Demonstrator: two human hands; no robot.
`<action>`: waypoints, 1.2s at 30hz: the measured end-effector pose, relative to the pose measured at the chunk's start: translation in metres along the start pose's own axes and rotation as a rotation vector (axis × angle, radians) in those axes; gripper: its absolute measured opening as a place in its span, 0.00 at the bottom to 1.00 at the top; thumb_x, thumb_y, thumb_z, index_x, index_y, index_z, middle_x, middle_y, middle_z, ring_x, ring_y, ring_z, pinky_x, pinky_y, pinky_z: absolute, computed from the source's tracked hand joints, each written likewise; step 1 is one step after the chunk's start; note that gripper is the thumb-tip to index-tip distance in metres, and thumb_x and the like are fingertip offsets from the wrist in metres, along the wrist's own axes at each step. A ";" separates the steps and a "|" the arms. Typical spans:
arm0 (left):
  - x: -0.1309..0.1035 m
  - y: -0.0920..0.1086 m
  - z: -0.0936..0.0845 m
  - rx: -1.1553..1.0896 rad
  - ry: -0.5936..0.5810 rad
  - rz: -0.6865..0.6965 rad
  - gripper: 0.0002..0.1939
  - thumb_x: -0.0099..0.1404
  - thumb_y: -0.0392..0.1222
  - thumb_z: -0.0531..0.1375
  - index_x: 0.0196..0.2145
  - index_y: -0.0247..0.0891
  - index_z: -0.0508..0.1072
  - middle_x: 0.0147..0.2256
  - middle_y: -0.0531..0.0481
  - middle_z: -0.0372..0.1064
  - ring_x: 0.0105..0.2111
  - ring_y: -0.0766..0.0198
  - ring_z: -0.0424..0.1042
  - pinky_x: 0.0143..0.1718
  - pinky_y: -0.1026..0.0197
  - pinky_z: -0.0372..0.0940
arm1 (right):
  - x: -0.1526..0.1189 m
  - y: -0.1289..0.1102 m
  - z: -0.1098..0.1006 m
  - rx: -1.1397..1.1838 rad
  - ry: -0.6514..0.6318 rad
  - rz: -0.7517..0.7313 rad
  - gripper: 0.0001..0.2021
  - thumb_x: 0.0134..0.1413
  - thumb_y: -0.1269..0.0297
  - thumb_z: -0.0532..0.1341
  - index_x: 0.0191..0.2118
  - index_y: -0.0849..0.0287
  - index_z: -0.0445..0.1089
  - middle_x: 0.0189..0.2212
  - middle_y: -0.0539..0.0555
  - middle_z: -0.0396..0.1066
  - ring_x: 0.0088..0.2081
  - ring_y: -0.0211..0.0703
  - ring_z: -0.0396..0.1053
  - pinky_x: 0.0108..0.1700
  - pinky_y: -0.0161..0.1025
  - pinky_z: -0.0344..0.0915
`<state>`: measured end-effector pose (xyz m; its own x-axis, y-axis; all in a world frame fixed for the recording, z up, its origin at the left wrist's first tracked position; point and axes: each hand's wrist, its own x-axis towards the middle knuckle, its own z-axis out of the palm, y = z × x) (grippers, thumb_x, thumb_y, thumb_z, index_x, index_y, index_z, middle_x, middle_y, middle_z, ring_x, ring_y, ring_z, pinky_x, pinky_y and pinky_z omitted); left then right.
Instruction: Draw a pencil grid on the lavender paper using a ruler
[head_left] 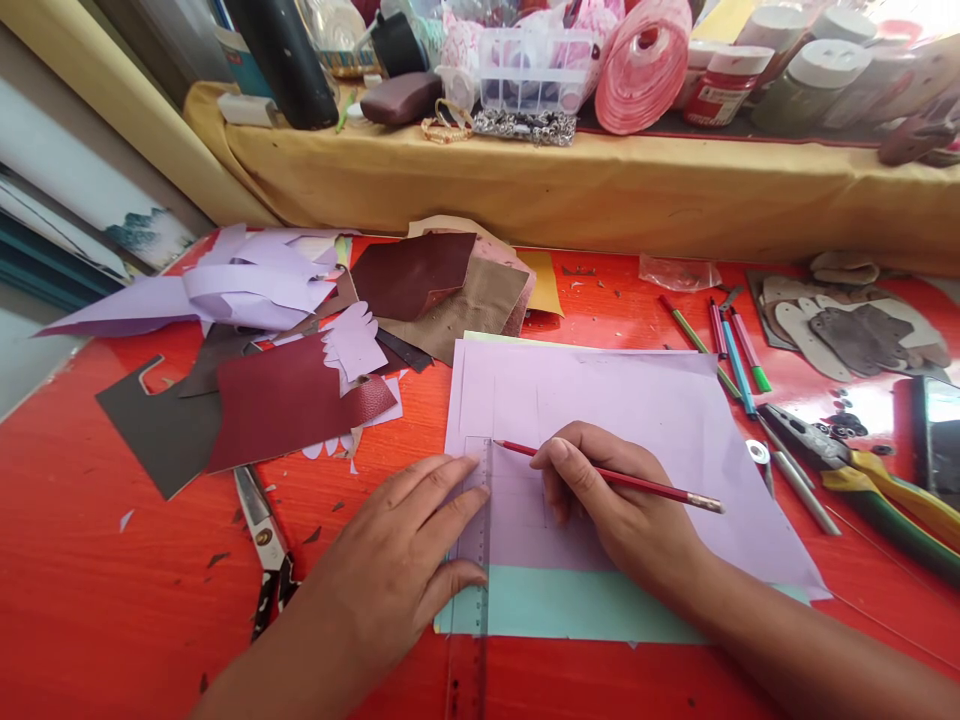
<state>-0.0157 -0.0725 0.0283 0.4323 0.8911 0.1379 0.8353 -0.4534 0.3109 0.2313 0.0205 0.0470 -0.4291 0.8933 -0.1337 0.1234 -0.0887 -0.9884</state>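
Note:
My left hand [420,535] lies with fingers stretched over a clear ruler [478,600], its fingertips pressing on it. Lengthwise, the ruler runs towards me over a lilac sheet of paper [630,400] and past its near edge. In my right hand [615,490] a red pencil [637,483] is pinched, its tip at the ruler's far right corner and its eraser end pointing right. Faint pencil lines show on the lilac sheet beside the ruler. Beneath that sheet lies a mint-green sheet [592,605], showing along the near side. My curled right fingers rest on the paper.
Scissors [262,535] lie left of my left hand, below leather scraps [285,400] and lilac offcuts [255,280]. Felt pens [739,365], pliers [847,460] and a phone [937,440] are at right. A cloth-covered ledge [525,185] with jars [731,85] runs along the back.

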 end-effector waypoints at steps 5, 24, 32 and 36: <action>0.000 0.000 0.000 0.010 0.005 0.001 0.22 0.81 0.53 0.60 0.65 0.39 0.74 0.70 0.39 0.69 0.67 0.44 0.70 0.64 0.39 0.73 | 0.000 0.001 0.000 0.003 0.004 -0.014 0.18 0.77 0.50 0.62 0.37 0.57 0.77 0.26 0.49 0.72 0.25 0.39 0.71 0.29 0.36 0.69; 0.000 0.000 -0.001 0.031 0.001 0.014 0.22 0.80 0.50 0.62 0.65 0.39 0.74 0.70 0.40 0.69 0.67 0.45 0.71 0.65 0.40 0.73 | 0.001 0.000 0.001 -0.037 0.000 -0.012 0.17 0.77 0.53 0.61 0.37 0.57 0.77 0.26 0.49 0.72 0.25 0.39 0.71 0.29 0.36 0.69; 0.001 0.000 -0.001 0.040 0.016 0.025 0.21 0.81 0.50 0.60 0.65 0.39 0.74 0.69 0.40 0.69 0.66 0.45 0.71 0.64 0.40 0.73 | 0.001 -0.001 0.003 -0.073 0.004 -0.011 0.17 0.76 0.55 0.61 0.36 0.57 0.76 0.25 0.49 0.72 0.24 0.38 0.71 0.29 0.36 0.68; 0.000 0.001 0.001 0.040 0.026 0.024 0.22 0.82 0.52 0.57 0.65 0.39 0.74 0.69 0.40 0.69 0.66 0.45 0.71 0.64 0.40 0.73 | 0.001 -0.001 0.003 -0.090 0.009 -0.012 0.16 0.76 0.56 0.60 0.35 0.56 0.75 0.25 0.49 0.73 0.24 0.39 0.71 0.29 0.36 0.68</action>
<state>-0.0144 -0.0729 0.0279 0.4442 0.8798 0.1691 0.8379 -0.4748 0.2692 0.2283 0.0205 0.0478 -0.4228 0.8981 -0.1210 0.1988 -0.0383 -0.9793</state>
